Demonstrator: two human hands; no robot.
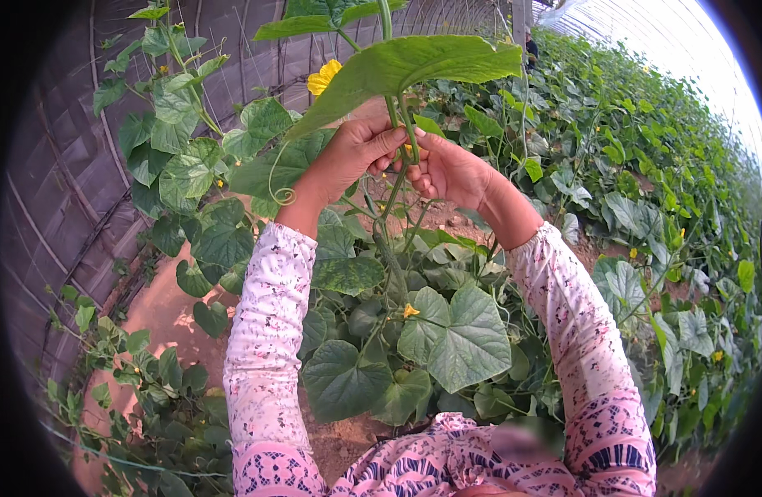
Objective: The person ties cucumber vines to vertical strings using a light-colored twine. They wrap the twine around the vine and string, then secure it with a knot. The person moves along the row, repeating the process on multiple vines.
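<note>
Both of my hands meet at the main stem of a cucumber vine, just under a large leaf. My left hand has its thumb and fingers pinched at the stem from the left. From the right, my right hand pinches at the stem and a leaf stalk; a bit of orange-yellow shows between the fingertips. What exactly each hand's fingertips hold is partly hidden. Below them a green cucumber hangs along the vine, with a small yellow flower near its lower end. A curled tendril lies by my left wrist.
Dense cucumber plants fill the right side. More vines climb strings at the left, before a dark sheeted wall. A yellow flower shows behind the large leaf. Far back, a person is partly visible. A thin cord crosses lower left.
</note>
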